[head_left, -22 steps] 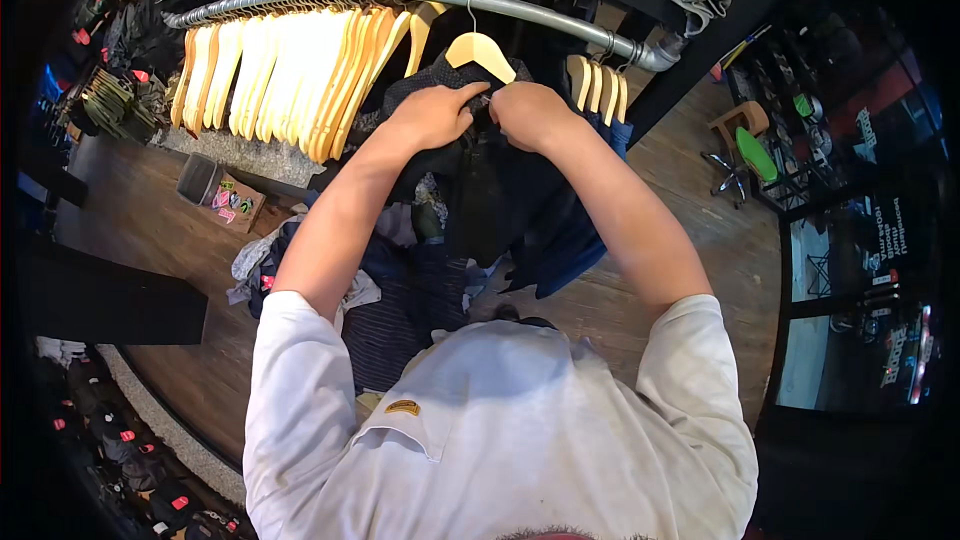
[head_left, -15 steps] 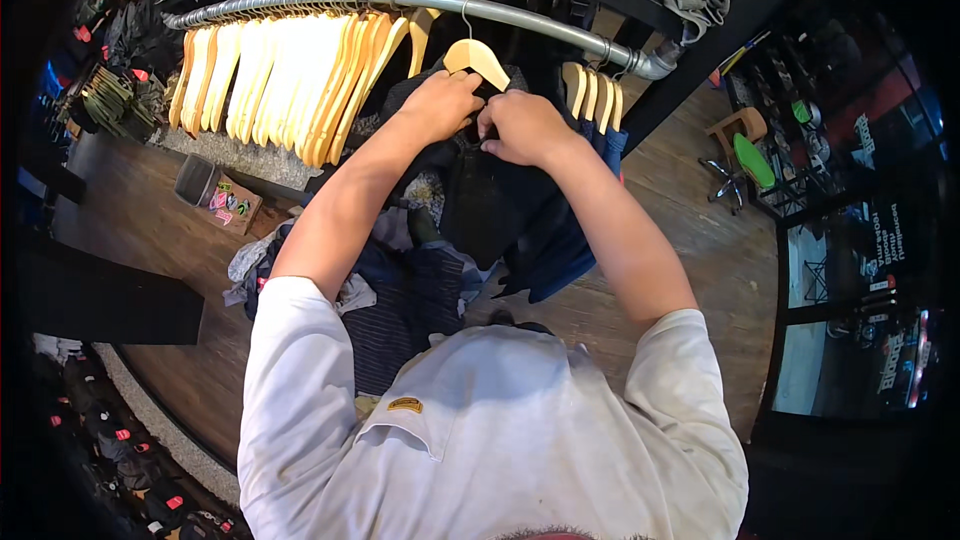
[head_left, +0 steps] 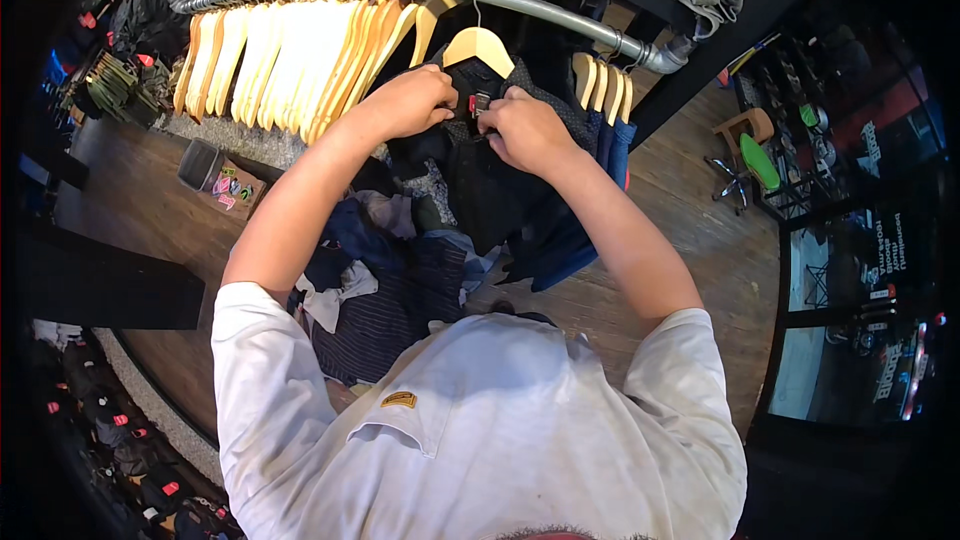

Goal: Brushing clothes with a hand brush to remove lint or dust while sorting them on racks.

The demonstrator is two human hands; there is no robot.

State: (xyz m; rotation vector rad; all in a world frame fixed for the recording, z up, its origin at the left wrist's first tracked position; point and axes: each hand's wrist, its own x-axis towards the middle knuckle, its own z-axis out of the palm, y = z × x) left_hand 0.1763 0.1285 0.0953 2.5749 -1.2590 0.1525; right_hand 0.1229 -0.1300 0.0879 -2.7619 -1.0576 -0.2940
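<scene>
A dark collared shirt [head_left: 482, 195] hangs from a light wooden hanger [head_left: 478, 46], whose hook is over the metal rail [head_left: 560, 18]. My left hand [head_left: 418, 100] is closed on the left side of the shirt's collar opening, fingers curled inward. On the opposite edge, my right hand [head_left: 532, 128] pinches the cloth just below the collar. Between the two hands the neck lies spread, and a small red and white tag [head_left: 479, 103] shows inside it. The fingertips are partly hidden by the cloth.
Many bare wooden hangers [head_left: 290, 65] crowd the rail on the left; blue garments [head_left: 618, 145] hang at right. A heap of dark clothes [head_left: 375, 280] lies below. A grey bin [head_left: 200, 165] stands at left, a green-backed chair [head_left: 757, 162] at right.
My hands have moved down from the hanger and apart, drawing the shirt's neck wider. More of the hanger and the tag inside the collar now show.
</scene>
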